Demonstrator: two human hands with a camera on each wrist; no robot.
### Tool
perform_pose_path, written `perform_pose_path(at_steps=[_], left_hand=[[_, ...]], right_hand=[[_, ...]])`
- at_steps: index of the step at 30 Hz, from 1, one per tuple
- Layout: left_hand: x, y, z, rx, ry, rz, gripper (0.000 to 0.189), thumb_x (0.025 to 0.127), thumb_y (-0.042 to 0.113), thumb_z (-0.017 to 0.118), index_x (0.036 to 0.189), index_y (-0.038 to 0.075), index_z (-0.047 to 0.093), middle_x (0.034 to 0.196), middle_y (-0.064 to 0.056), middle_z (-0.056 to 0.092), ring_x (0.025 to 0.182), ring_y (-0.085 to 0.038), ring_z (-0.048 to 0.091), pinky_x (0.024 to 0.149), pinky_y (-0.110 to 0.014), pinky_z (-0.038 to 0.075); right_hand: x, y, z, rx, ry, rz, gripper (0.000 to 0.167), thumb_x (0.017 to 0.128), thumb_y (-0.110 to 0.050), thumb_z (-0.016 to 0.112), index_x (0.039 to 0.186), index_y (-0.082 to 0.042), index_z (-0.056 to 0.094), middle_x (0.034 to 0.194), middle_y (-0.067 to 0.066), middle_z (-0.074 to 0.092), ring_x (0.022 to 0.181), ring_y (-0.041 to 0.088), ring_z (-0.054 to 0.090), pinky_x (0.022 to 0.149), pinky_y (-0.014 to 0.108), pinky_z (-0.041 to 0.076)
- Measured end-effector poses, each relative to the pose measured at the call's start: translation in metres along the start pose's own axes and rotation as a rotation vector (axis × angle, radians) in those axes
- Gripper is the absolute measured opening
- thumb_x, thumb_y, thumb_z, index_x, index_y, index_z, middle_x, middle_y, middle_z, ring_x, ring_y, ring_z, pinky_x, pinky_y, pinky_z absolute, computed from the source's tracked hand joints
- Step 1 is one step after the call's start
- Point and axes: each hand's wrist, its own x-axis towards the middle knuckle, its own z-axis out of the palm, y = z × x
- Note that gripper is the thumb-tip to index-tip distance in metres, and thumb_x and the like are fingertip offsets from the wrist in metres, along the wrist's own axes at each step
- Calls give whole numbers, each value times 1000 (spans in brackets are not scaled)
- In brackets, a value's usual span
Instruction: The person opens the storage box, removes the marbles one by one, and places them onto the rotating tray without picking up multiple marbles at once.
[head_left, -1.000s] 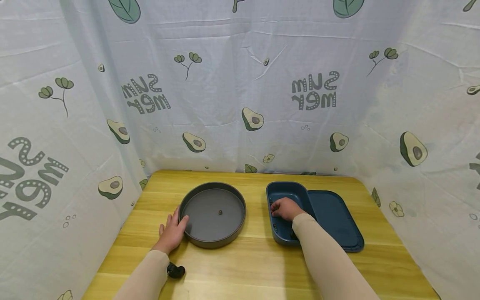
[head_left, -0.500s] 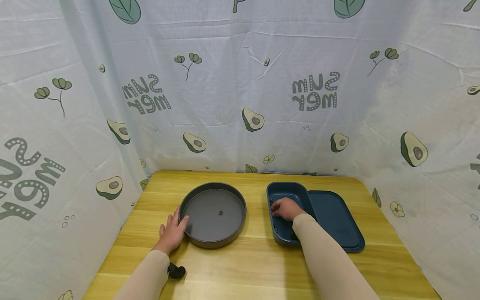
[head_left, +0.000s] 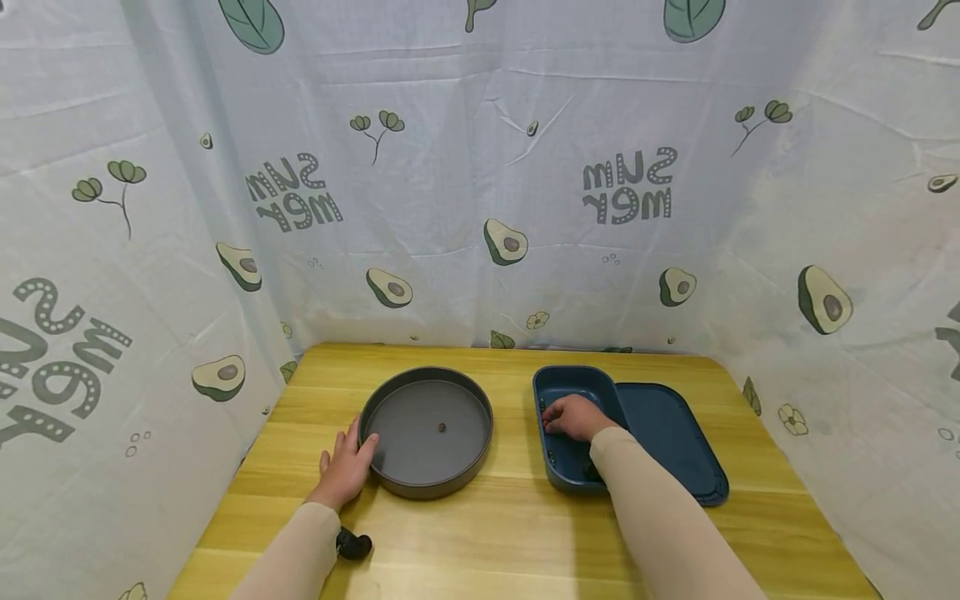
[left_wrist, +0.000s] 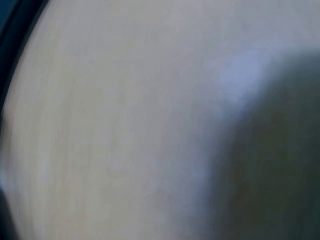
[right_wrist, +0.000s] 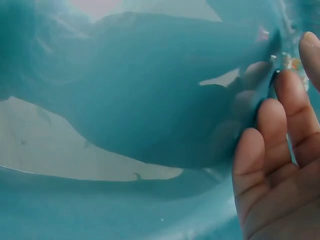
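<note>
A round, low-walled grey pan (head_left: 412,483) stands left of centre in the head view, with a small brown marble (head_left: 442,427) on its floor. My left hand (head_left: 345,473) rests against its left side, fingers spread and fairly straight, thumb at the rim. Inside a deep blue rectangular box (head_left: 573,485), my right hand (head_left: 576,418) reaches down to the left wall. In the right wrist view, thumb and index fingertip lie on either side of a small clear-and-orange glass marble (right_wrist: 294,64), seeming to pinch it. Another small dark marble (head_left: 551,457) lies along that wall.
A flat blue lid (head_left: 675,442) lies against the box's right side on the wooden table (head_left: 465,542). A black device (head_left: 352,544) sits at my left wrist. Patterned white cloth (head_left: 450,192) hangs behind and at both sides. The left wrist view is mostly blurred.
Both hands keep nearly the same places, at the pan's rim and inside the box. The head view has tilted very slightly.
</note>
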Motion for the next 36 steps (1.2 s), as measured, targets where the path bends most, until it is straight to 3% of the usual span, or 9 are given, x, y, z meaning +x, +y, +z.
perform_pose_path(at_steps=[8,17,21,29,36], left_hand=[[0,-2,1,-5,6,0,72,114,49,31,172,14,6,175,-27,10,161,-52,-4,122,-72,-18],[1,-2,1,-1,6,-1,72,114,50,31,171,14,7,175,-26,12,161,-52,-4,122,-72,-17],[2,-2,2,4,7,-3,72,114,50,31,172,14,7,175,-25,12,162,-51,-4,123,-71,-17],[4,-3,3,8,11,-1,73,114,49,32,171,12,6,175,-26,12,162,-51,-2,123,-71,-17],[5,-5,3,5,13,2,73,114,49,32,171,13,6,175,-27,12,162,-51,-2,123,-71,-17]], right_hand=[[-5,-4,-8,48,0,15,12,97,-12,76,106,-14,83,111,2,79,103,20,68,102,49,57],[-10,-8,-18,97,67,-6,11,98,-11,74,106,-11,82,108,3,78,100,21,67,99,50,58],[-12,-12,-22,114,106,-13,16,99,-14,73,113,-11,80,113,5,78,104,23,70,99,50,58],[-16,-28,-28,172,183,-15,26,103,-19,69,127,-12,76,126,10,75,117,31,69,101,51,58],[-17,-49,-24,238,218,-46,29,103,-17,69,130,-6,74,127,12,75,119,33,69,102,51,57]])
